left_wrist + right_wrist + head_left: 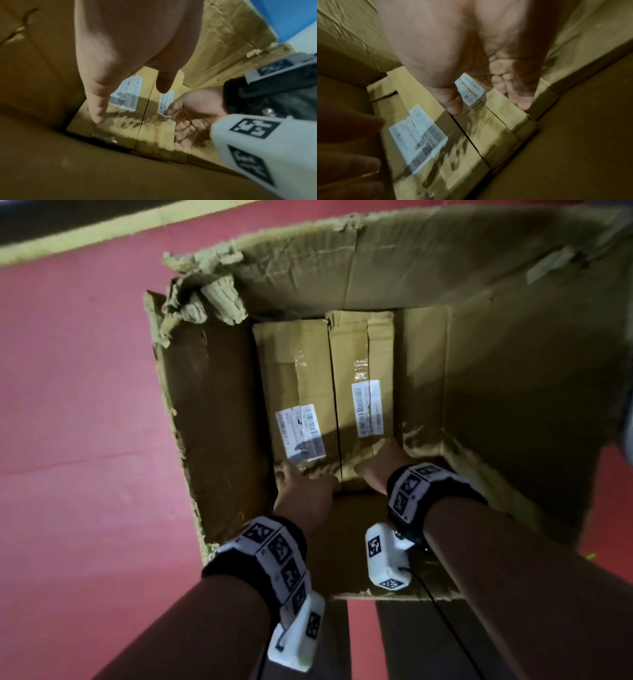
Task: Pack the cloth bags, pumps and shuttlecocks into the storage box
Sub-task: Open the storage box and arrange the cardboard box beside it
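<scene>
A big, worn cardboard storage box (513,388) stands open on the floor. Two closed brown cartons lie side by side on its bottom, each with a white label: the left carton (294,392) (418,135) and the right carton (356,371) (498,128). Both my hands reach down inside. My left hand (301,487) (123,54) hovers over the near end of the left carton, fingers loose, holding nothing. My right hand (380,463) (192,112) (471,60) is spread, palm open, over the near end of the right carton. No cloth bag, pump or shuttlecock is in view.
The box's far left corner (202,292) is torn and crumpled. Red floor (75,405) surrounds the box, with a yellow line (102,231) at the back. A bare strip of box bottom (421,364) runs to the right of the cartons.
</scene>
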{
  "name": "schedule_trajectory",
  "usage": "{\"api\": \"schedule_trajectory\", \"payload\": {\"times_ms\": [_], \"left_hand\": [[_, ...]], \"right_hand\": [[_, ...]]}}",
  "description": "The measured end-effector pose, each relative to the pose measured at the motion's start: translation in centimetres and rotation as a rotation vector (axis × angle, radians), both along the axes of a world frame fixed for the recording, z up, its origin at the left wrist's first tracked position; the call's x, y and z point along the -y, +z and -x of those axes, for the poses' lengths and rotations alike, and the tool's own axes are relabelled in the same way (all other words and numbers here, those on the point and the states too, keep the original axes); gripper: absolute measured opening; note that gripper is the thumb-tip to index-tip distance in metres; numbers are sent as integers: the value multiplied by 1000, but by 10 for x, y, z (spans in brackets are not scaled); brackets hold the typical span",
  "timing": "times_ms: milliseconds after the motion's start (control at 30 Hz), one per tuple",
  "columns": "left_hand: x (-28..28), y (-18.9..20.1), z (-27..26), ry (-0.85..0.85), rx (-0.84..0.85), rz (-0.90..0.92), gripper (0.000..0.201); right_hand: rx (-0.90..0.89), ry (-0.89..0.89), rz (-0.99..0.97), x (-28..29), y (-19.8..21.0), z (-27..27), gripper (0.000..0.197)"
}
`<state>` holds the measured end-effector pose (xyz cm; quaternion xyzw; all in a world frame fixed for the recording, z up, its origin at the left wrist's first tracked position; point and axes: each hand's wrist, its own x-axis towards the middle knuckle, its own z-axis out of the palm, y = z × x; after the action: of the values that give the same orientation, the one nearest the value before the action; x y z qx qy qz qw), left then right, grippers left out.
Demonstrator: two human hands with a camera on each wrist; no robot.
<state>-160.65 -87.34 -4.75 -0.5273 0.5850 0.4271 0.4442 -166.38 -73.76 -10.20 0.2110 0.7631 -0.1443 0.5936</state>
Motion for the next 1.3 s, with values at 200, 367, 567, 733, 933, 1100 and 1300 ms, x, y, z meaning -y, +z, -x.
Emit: {"api": "schedule_trajectory", "payload": {"times_ms": [200, 367, 567, 733, 933, 1100, 1300], "left_hand": [[12, -35, 56, -137, -76, 70, 101], [23, -70, 53, -170, -13, 115, 93], [12, -65, 38, -323, -43, 138, 117], [7, -22, 45, -445, -40, 193, 81], [-16, 90, 74, -521, -80, 173, 79], [-55, 228, 124, -628, -224, 140, 61], [-108, 411, 170, -866, -616, 111, 86]], "right_hand": [[-62, -205, 30, 6, -15, 23, 102], [-37, -174, 162, 13, -39, 17, 119], [-1, -235, 200, 5, -25, 24, 102], [-138, -175, 53, -19, 25, 43, 82], [-165, -172, 111, -45, 143, 69, 70], [-257, -224, 172, -63, 290, 89, 71], [-630, -246, 85, -101, 479, 91, 51]]}}
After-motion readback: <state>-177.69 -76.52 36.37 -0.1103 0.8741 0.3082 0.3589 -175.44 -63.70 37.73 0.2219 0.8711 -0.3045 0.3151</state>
